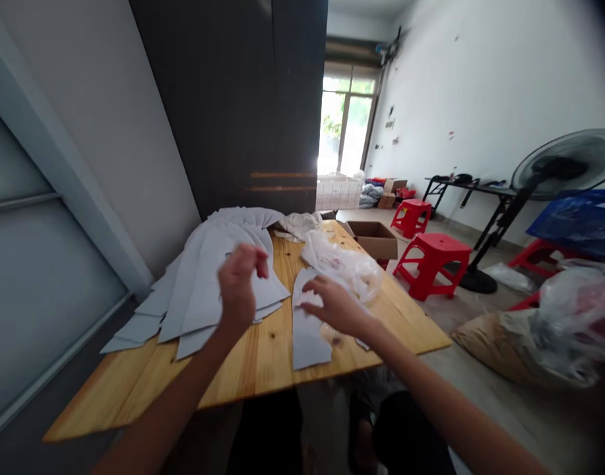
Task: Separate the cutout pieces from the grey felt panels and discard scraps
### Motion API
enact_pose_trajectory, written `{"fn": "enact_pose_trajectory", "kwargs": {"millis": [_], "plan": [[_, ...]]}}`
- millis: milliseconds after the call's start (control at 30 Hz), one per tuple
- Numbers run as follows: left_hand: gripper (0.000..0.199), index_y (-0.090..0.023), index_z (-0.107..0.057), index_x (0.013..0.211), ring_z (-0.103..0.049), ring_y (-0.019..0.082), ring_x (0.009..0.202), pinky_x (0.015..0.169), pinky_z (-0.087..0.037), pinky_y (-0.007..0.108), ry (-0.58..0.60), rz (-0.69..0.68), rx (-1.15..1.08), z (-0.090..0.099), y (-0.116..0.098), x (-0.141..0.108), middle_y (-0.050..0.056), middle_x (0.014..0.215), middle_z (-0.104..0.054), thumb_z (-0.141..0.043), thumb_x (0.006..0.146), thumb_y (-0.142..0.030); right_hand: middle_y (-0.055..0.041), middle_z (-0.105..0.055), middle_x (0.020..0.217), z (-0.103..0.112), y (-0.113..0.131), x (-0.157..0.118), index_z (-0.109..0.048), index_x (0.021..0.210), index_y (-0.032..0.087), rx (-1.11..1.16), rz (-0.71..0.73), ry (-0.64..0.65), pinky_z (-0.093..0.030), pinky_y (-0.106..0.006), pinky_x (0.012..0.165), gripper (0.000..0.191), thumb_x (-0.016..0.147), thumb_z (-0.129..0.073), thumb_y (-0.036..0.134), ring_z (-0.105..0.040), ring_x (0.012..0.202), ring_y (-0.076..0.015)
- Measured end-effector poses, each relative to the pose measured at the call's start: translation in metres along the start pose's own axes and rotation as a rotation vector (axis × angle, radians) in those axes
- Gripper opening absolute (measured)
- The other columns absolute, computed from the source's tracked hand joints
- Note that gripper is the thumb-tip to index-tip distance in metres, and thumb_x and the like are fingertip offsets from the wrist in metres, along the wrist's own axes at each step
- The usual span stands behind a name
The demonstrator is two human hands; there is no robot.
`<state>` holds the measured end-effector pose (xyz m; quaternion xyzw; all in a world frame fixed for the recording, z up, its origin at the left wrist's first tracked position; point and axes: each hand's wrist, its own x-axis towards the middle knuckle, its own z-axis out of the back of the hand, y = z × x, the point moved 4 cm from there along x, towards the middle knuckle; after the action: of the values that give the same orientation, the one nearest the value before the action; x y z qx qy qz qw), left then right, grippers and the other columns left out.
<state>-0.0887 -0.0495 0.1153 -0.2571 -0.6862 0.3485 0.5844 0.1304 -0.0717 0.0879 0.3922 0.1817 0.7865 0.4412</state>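
Note:
Over the pile of white cut sheets (203,264) on the left of the wooden table (267,349), my left hand (240,280) is raised with its fingers curled in, blurred by motion. Whether anything lies within those fingers cannot be made out. My right hand (332,303) hovers at a single curved white piece (309,343) near the front edge, its fingers bent but apart, holding nothing visible. Part of that piece is hidden beneath the right hand. Just behind it rests a clear plastic bag (342,260).
A crumpled cream cloth (299,225) lies at the table's back. Beyond the right edge are an open cardboard box (374,241), red stools (433,264), a standing fan (559,168) and a brown sack (505,346). A dark panel (243,105) rises behind the table.

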Motion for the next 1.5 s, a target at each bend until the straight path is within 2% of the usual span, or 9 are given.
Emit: {"fn": "enact_pose_trajectory", "kwargs": {"millis": [100,167,267,400,467,567,833,1133,1500], "plan": [[0.052,-0.018,-0.065,0.070,-0.051,0.012,0.050,0.051,-0.043,0.025,0.067,0.143,0.027,-0.021,0.039,0.006,-0.005,0.054,-0.054,-0.057,0.100,-0.060,-0.0081,-0.073,0.098,-0.042,-0.024,0.021,-0.077,0.092,0.018,-0.112,-0.007,0.112,-0.047,-0.037,0.093,0.015,0.079,-0.077,0.011,-0.065,0.098,-0.0253],[0.059,-0.021,-0.059,0.061,-0.045,0.012,0.044,0.046,-0.035,0.026,0.081,0.230,0.036,-0.034,0.071,0.004,-0.005,0.047,-0.047,-0.053,0.096,-0.067,-0.0041,-0.071,0.082,-0.059,-0.043,0.035,-0.074,0.078,0.018,-0.090,0.004,0.094,-0.047,-0.032,0.085,0.014,0.078,-0.070,0.005,-0.065,0.084,-0.0208],[0.053,-0.024,-0.054,0.067,-0.044,0.013,0.045,0.048,-0.036,0.026,0.077,0.307,0.025,-0.048,0.108,-0.002,-0.007,0.049,-0.045,-0.050,0.096,-0.068,-0.0001,-0.067,0.071,-0.067,-0.068,0.058,-0.070,0.071,0.019,0.009,-0.007,-0.016,-0.044,-0.027,0.071,0.015,0.078,-0.065,0.006,-0.061,0.069,-0.0161],[0.032,-0.027,-0.053,0.093,-0.047,0.015,0.049,0.050,-0.036,0.025,0.088,0.357,-0.008,-0.055,0.128,-0.010,-0.010,0.055,-0.047,-0.058,0.095,-0.058,-0.0006,-0.066,0.070,-0.066,-0.092,0.076,-0.067,0.080,0.019,0.201,-0.085,-0.260,-0.044,-0.027,0.063,0.020,0.096,-0.059,0.028,-0.059,0.065,-0.0164],[0.030,-0.027,-0.054,0.105,-0.054,0.016,0.055,0.054,-0.041,0.025,0.131,0.378,-0.036,-0.058,0.130,-0.013,-0.009,0.062,-0.055,-0.064,0.093,-0.054,-0.0026,-0.069,0.076,-0.069,-0.097,0.077,-0.067,0.087,0.019,0.290,-0.104,-0.329,-0.048,-0.028,0.064,0.026,0.101,-0.056,0.038,-0.062,0.069,-0.0177],[0.035,-0.027,-0.056,0.119,-0.062,0.018,0.068,0.065,-0.050,0.028,0.191,0.401,-0.123,-0.061,0.129,-0.014,-0.005,0.075,-0.065,-0.069,0.092,-0.046,-0.0031,-0.072,0.080,-0.076,-0.097,0.075,-0.070,0.090,0.020,0.480,-0.117,-0.314,-0.052,-0.029,0.065,0.027,0.099,-0.064,0.044,-0.066,0.069,-0.0183],[0.022,-0.024,-0.066,0.094,-0.062,0.017,0.074,0.068,-0.051,0.028,0.143,0.439,-0.221,-0.062,0.119,-0.015,-0.001,0.083,-0.068,-0.078,0.087,-0.041,0.0002,-0.069,0.068,-0.080,-0.094,0.076,-0.076,0.080,0.021,0.951,-0.158,-0.195,-0.052,-0.028,0.058,0.024,0.085,-0.084,0.043,-0.064,0.058,-0.0164],[0.026,-0.022,-0.074,0.095,-0.065,0.019,0.073,0.068,-0.053,0.029,0.222,0.436,-0.260,-0.065,0.115,-0.015,0.001,0.078,-0.072,-0.080,0.086,-0.045,0.0032,-0.063,0.057,-0.084,-0.102,0.078,-0.073,0.077,0.019,1.195,-0.203,-0.145,-0.047,-0.028,0.051,0.030,0.077,-0.090,0.043,-0.061,0.049,-0.0156],[0.032,-0.019,-0.074,0.089,-0.063,0.017,0.068,0.066,-0.051,0.028,0.210,0.447,-0.275,-0.066,0.111,-0.016,0.000,0.072,-0.071,-0.084,0.081,-0.048,0.0013,-0.068,0.057,-0.090,-0.106,0.076,-0.073,0.076,0.017,1.249,-0.196,-0.130,-0.047,-0.026,0.053,0.026,0.076,-0.091,0.037,-0.060,0.050,-0.0148]]}}
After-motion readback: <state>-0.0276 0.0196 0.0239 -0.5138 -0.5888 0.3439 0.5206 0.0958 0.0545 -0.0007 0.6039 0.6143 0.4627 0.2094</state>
